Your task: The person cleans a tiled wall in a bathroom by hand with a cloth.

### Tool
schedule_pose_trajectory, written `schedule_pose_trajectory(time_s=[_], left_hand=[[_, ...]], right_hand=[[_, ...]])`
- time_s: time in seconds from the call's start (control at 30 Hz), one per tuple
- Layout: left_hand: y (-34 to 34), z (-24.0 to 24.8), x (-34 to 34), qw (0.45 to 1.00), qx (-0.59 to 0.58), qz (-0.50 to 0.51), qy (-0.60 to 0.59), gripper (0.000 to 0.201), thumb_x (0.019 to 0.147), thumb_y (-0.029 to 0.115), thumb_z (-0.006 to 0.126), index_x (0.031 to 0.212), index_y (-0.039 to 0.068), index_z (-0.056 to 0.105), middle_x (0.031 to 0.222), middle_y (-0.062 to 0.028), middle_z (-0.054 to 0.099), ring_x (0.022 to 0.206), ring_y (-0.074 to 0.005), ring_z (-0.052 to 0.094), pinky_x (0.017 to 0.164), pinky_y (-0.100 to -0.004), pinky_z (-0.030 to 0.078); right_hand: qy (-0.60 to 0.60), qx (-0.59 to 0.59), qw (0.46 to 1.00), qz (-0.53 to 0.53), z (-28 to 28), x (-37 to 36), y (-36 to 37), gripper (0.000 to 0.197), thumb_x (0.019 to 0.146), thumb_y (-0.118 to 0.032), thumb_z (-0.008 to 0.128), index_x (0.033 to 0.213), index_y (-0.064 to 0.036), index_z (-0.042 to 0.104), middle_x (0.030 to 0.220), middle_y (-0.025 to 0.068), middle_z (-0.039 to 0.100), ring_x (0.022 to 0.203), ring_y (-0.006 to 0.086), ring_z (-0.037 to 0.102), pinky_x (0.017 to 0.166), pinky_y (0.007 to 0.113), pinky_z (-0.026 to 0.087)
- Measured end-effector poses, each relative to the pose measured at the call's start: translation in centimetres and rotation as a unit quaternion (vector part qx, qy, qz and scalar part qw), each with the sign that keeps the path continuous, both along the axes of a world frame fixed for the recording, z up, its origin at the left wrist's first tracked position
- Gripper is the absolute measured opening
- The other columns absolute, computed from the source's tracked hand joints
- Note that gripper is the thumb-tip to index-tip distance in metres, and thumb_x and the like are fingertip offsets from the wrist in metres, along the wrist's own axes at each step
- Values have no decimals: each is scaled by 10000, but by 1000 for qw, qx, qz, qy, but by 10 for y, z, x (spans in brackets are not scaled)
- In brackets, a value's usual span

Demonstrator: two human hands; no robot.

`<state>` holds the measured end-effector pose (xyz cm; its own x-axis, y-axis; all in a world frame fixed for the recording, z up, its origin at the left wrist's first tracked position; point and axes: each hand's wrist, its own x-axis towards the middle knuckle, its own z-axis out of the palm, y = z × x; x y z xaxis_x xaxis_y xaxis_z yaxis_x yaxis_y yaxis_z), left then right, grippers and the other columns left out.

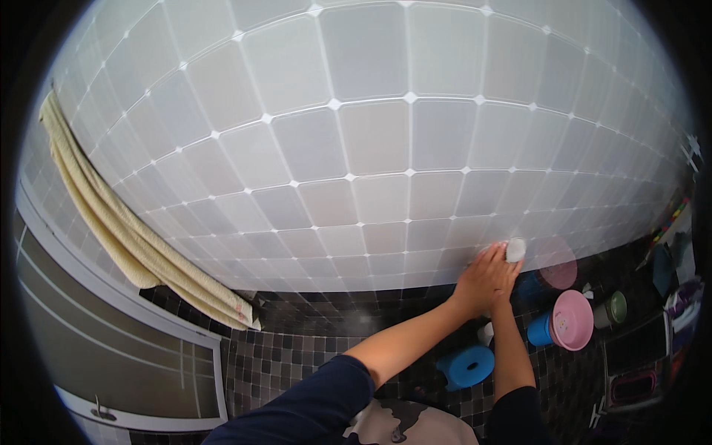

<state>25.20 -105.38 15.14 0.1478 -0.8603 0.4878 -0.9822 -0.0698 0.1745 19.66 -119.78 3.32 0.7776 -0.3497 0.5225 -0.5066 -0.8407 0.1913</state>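
Low on the tiled wall [437, 196], my two hands are close together and overlap. A small white rounded pad [516, 250] lies against the tiles at the fingertips; whether it is sponge or cloth does not show. My right hand [509, 279] is just below the pad, with its fingers closed at the pad's lower edge. From the left, my left hand [478, 283] crosses partly over the right one, its fingers stretched out toward the pad.
Below the hands are a blue stool [471, 367], a pink basin [572, 320], a blue bucket [540, 331] and a green container [616, 307]. Dark mosaic tiles [282, 363] cover the floor. A yellow towel [122, 230] hangs left, beside a glazed door [111, 334].
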Motion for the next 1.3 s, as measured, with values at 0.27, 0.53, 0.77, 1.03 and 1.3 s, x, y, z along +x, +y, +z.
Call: schedule_pose_trajectory(time_s=[0.27,0.53,0.77,1.03,1.3], left_hand=[[112,-19,43,989,68,119,-46,708,866,467,540,1374,-10,411,1497,-176,273,1422,-304,172,1164,-411,123],[348,-51,142,950,87,299,-11,760,841,437,584,1367,-63,357,1442,-272,291,1382,-408,211,1144,-465,175],[478,-43,197,902,61,418,93,740,920,365,501,1412,-102,206,1464,-348,148,1367,-490,151,1132,-491,165],[435,-64,179,922,51,340,177,739,915,325,541,1413,-99,198,1367,-379,224,1258,-527,285,1079,-493,261],[255,-70,89,927,136,219,273,799,927,382,515,1462,-25,82,1417,-379,75,1331,-547,143,1112,-482,228]], right_hand=[[-53,68,990,110,-24,72,118,637,905,-425,394,1445,-100,303,1467,172,317,1391,382,201,1116,605,101],[202,210,931,222,29,193,371,564,912,-389,377,1394,-98,386,1451,123,375,1367,280,298,1145,505,120],[-7,-143,955,259,-16,294,526,555,927,-382,328,1441,-175,315,1548,-2,216,1438,145,131,1161,427,80],[67,-120,966,219,-26,255,479,612,920,-400,325,1500,-260,186,1577,-80,102,1453,138,24,1146,472,-63],[98,-36,986,130,-44,135,291,474,897,-394,407,1365,-324,408,1463,-59,366,1400,177,231,1116,503,141]])
